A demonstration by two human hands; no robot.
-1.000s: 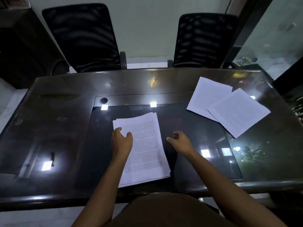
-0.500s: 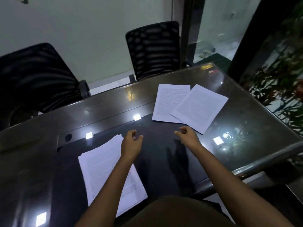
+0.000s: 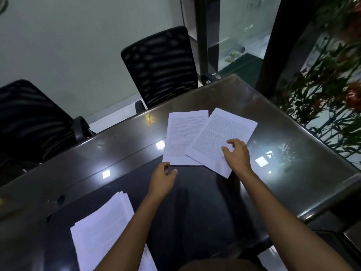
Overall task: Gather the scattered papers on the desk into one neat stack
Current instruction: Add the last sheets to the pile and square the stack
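Two loose printed sheets lie overlapping at the far right of the dark glass desk [image 3: 293,173]: a left sheet [image 3: 183,137] and a tilted right sheet [image 3: 218,133] on top of it. My right hand [image 3: 237,155] rests over the near corner of the right sheet, fingers curled and apart, gripping nothing. My left hand [image 3: 161,179] hovers open just short of the left sheet's near edge. A stack of papers [image 3: 103,227] lies near my body on the left, partly hidden by my left forearm.
Two black mesh office chairs [image 3: 162,65] [image 3: 29,122] stand behind the desk's far edge. A glass wall with plants [image 3: 328,85] runs along the right. Ceiling lights reflect on the desk top. The desk's right edge is close to the loose sheets.
Both hands left the stack and reached forward and right to the two loose sheets. My view swung right, so the stack now sits low on the left.
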